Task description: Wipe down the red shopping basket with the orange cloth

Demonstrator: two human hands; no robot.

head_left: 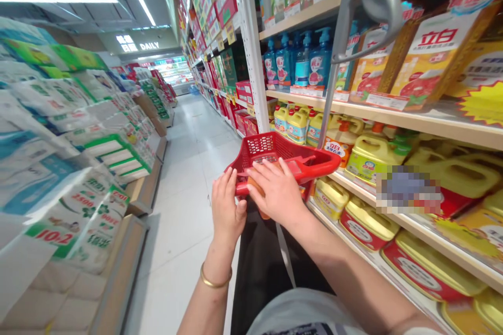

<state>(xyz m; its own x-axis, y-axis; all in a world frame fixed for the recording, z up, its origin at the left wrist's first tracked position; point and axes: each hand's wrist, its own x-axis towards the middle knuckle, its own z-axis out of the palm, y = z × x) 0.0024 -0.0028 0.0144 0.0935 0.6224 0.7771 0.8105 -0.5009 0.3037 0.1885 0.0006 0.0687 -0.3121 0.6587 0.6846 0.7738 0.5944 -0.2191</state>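
A red plastic shopping basket (275, 149) with a tall grey pull handle (356, 21) is held up in front of me in a shop aisle. My left hand (227, 209) is curled around its near rim, a gold bangle on the wrist. My right hand (277, 191) lies over the same rim, fingers together, pressing on a brown-orange object (255, 187) that is mostly hidden under the hand. I cannot make out what that object is.
Shelves on the right carry yellow detergent jugs (371, 157), blue pump bottles (310, 60) and yellow boxes (432, 57). Stacks of packed tissue paper (70, 131) line the left side. A pale tiled aisle floor (188, 167) runs ahead between them.
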